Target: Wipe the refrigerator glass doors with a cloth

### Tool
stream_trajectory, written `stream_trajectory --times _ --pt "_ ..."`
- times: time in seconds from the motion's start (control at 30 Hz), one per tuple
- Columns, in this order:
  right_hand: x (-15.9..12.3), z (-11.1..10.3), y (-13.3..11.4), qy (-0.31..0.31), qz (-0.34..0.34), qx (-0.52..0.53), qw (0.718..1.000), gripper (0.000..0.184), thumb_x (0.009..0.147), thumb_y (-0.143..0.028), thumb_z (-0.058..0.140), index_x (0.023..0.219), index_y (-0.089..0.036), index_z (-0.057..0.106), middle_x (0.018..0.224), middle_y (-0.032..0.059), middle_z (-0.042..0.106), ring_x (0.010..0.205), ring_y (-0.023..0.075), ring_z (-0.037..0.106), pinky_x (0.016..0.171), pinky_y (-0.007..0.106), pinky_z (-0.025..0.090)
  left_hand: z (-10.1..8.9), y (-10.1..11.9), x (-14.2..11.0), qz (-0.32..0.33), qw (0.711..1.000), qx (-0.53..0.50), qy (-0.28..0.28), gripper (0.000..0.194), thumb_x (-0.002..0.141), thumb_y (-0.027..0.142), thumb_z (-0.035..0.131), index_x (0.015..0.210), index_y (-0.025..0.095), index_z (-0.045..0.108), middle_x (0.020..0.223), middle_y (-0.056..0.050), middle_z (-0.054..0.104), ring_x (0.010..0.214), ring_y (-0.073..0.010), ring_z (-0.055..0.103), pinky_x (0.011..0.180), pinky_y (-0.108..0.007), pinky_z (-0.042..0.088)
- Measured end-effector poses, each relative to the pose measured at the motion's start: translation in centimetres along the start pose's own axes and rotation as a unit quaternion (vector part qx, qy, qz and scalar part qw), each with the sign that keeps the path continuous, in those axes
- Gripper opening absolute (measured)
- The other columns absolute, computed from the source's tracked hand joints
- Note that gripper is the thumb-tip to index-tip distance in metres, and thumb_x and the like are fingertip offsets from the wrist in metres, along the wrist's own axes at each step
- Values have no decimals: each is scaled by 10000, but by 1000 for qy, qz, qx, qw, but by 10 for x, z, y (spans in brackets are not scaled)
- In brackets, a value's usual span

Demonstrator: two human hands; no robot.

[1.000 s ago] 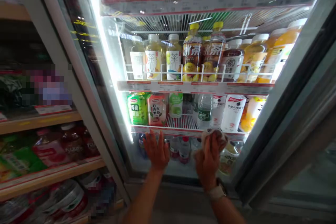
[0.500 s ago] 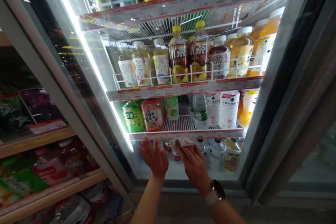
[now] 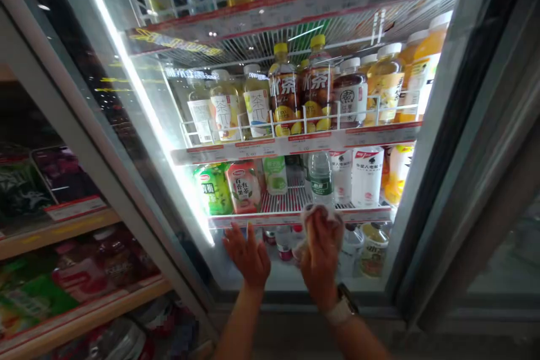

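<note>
A pale, off-white cloth [image 3: 337, 230] is pressed against the glass [image 3: 236, 280] of a lit drinks fridge, low and near the middle. It looks soft and crumpled, bunched into loose folds that show above the fingers and on both sides of them; the picture is slightly blurred, so its faint pinkish tint may come from the light or the skin behind it. The right hand [image 3: 320, 256] holds it, its grip closed over the cloth with the fingers pointing up. A watch [image 3: 347, 299] with a dark face and a light band is on that wrist. The left hand [image 3: 250, 259] is well apart from the cloth, palm toward the glass, its grip wide with fingers spread; whether the palm touches, I cannot tell.

Behind the glass, just above the cloth, a clear bottle [image 3: 320, 177] with a dark green label stands upright on a wire shelf [image 3: 287, 200]. Left of it are a red bottle [image 3: 243, 187] and a green bottle [image 3: 213, 188]; right of it, white bottles [image 3: 367, 177].
</note>
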State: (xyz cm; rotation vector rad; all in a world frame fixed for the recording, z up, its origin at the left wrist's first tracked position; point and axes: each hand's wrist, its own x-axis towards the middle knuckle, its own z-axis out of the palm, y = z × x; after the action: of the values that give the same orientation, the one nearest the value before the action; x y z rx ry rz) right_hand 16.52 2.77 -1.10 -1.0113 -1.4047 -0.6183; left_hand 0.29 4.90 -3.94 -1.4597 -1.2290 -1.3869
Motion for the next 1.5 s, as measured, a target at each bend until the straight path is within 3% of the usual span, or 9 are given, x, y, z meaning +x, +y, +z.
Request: stream_trajectory --times 0.13,0.23,0.47,0.6,0.73,0.9,1.1,1.33,1.5 --pt "-32 11 -17 -106 -124 37 986 616 890 -15 358 1455 -231 474 1257 58 677 1182 167 600 1121 348 377 1 0 -2 -12 1000 -5 -3 607 961 253 429 1535 242 231 1625 -134 175 1509 -303 125 1207 -593 149" --pt "-26 5 -6 -106 -172 56 978 568 894 -7 376 1379 -239 559 1190 29 707 1159 132 604 1134 304 353 -1 3 2 -5 1000 -12 -5 603 968 254 423 1538 235 225 1628 -136 164 1512 -296 103 1213 -578 137" --pt "42 -26 38 53 16 -18 998 644 932 -62 340 1553 -218 270 1526 132 426 1458 296 316 1166 599 281 -12 7 38 18 1000 5 3 685 946 277 504 1546 258 174 1640 -114 75 1512 -314 22 1213 -606 42" --pt "58 -30 43 105 95 -17 990 625 940 -114 323 1556 -194 260 1584 143 315 1472 358 261 1138 679 271 -15 6 48 2 999 -9 -35 645 971 276 433 1551 231 156 1639 -115 67 1515 -300 20 1219 -591 74" --pt "35 -14 18 53 63 -4 997 662 921 -78 339 1560 -227 249 1559 126 373 1451 330 325 1149 652 277 -12 8 41 -6 999 -7 -37 632 976 280 416 1550 204 162 1640 -118 66 1517 -297 21 1221 -582 80" --pt "-7 9 -21 -61 -43 11 997 703 901 -34 358 1562 -252 250 1386 93 593 1276 224 556 1169 457 349 -11 11 33 -2 999 5 -40 634 980 290 414 1549 183 156 1641 -118 48 1519 -280 16 1233 -533 67" --pt "1 3 -9 -77 -137 13 987 669 917 -26 381 1546 -239 298 1248 71 682 1191 177 604 1147 373 369 -8 7 26 -7 1000 -6 -30 641 971 295 442 1546 213 172 1632 -125 109 1514 -297 54 1226 -555 101" --pt "39 -20 36 86 33 -20 996 638 931 -85 349 1550 -221 280 1560 143 365 1442 348 335 1117 666 330 -10 5 20 2 999 -2 -43 654 963 310 461 1545 214 178 1627 -137 125 1510 -307 89 1219 -559 137" --pt "1 1 7 32 19 -14 999 664 918 -72 362 1557 -219 260 1539 138 404 1430 335 362 1135 648 309 -6 2 14 1 999 4 -38 654 961 340 463 1543 224 188 1622 -143 155 1509 -314 106 1211 -582 148"
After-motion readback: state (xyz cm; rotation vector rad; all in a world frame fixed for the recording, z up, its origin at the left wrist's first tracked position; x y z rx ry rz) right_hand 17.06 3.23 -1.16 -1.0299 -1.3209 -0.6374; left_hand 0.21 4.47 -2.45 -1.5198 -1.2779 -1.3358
